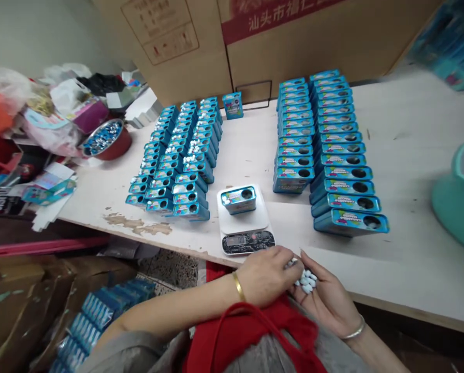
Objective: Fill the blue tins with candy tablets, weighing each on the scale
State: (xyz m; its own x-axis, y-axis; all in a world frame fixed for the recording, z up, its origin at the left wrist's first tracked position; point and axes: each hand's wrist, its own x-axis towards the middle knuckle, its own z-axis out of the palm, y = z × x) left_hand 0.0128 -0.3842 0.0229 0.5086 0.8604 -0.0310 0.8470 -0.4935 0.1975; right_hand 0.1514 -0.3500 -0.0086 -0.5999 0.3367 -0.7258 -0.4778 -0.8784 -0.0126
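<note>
Several small white candies (306,282) lie cupped in the palm of my right hand (328,298), just in front of the table edge. My left hand (269,273) reaches across to them, its fingers curled down among the candies; its fingertips are partly hidden. Beyond my hands stands a white digital scale (244,225) with a dark display panel. On its plate rests one blue tin (238,203), with a round opening in the lid and a little white candy on top.
Rows of blue tins (189,178) topped with white pieces stand left; more rows of tins (338,186) with open holes stand right. A single tin (232,105) is near the cardboard box (294,52). A red bowl (119,146) of small blue-silver pieces sits left, a teal container (459,202) right.
</note>
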